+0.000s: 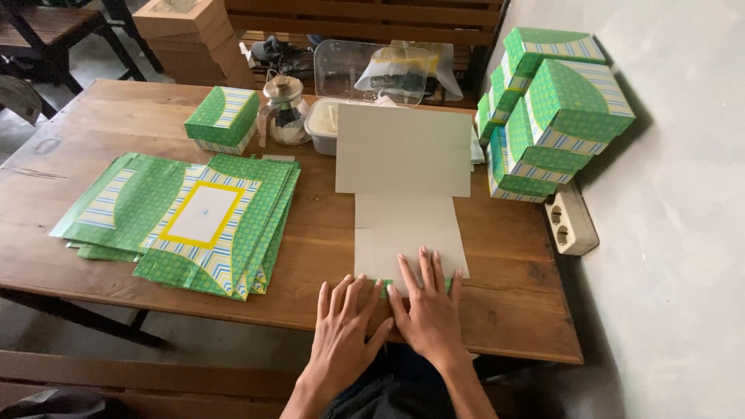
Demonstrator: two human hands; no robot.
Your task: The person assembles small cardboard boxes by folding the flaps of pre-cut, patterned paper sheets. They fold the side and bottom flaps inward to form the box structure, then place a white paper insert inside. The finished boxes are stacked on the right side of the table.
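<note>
Both flat, open hands, left hand (345, 334) and right hand (429, 310), press the cardboard sheet's (403, 194) near edge.

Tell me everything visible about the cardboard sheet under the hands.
The cardboard sheet lies plain grey side up on the wooden table, near its front edge. Its far panel is folded up and stands roughly upright; the near panel lies flat. A strip of green pattern shows at the near edge. The left hand and right hand press flat, fingers spread, on that near edge. It looks like thin, creased card.
</note>
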